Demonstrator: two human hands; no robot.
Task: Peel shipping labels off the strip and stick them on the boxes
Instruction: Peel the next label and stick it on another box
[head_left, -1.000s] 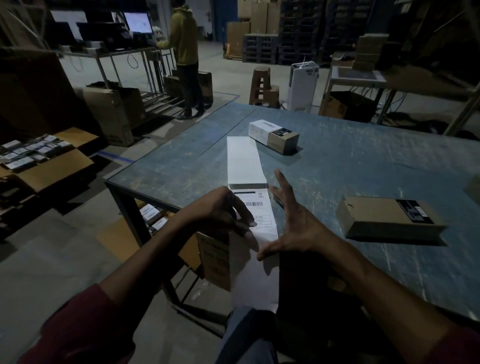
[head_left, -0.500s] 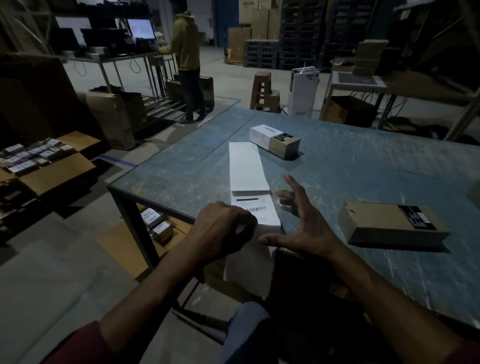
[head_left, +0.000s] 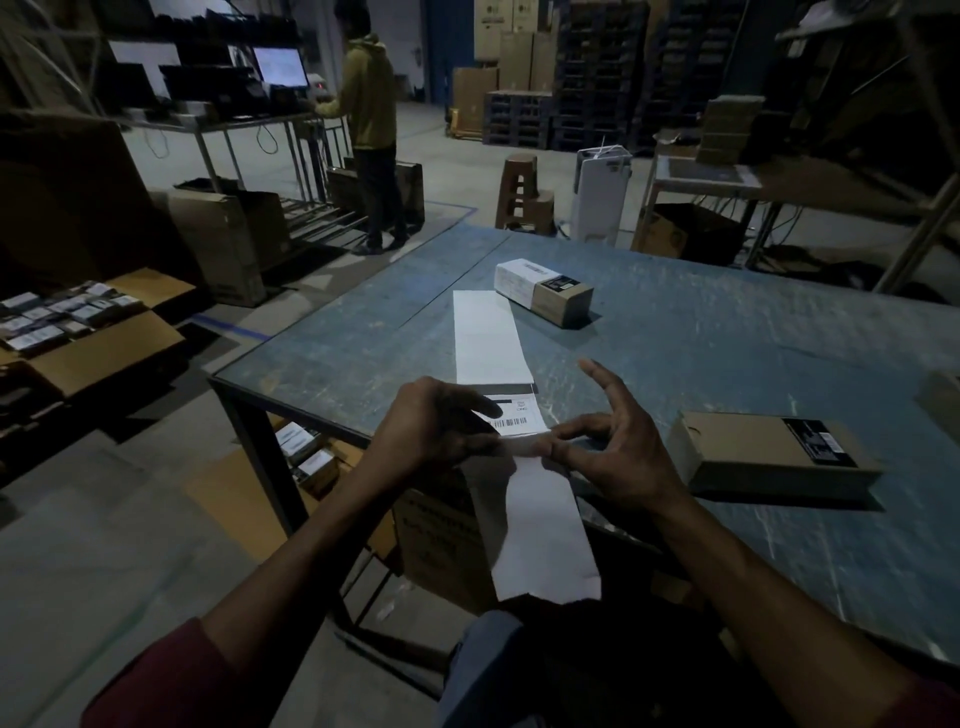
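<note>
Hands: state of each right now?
Left hand: fingers curled, gripping the label strip.
Right hand: thumb and fingertip pinching the strip's edge, other fingers spread.

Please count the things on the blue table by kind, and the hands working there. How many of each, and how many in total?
Boxes fully in view: 2, one already labelled and one without a shipping label
Label strip: 1
Printed labels on the strip: 1
Hands: 2, left and right
Total: 6
A brown shape at the table's right edge is cut off, so it is not counted.
</note>
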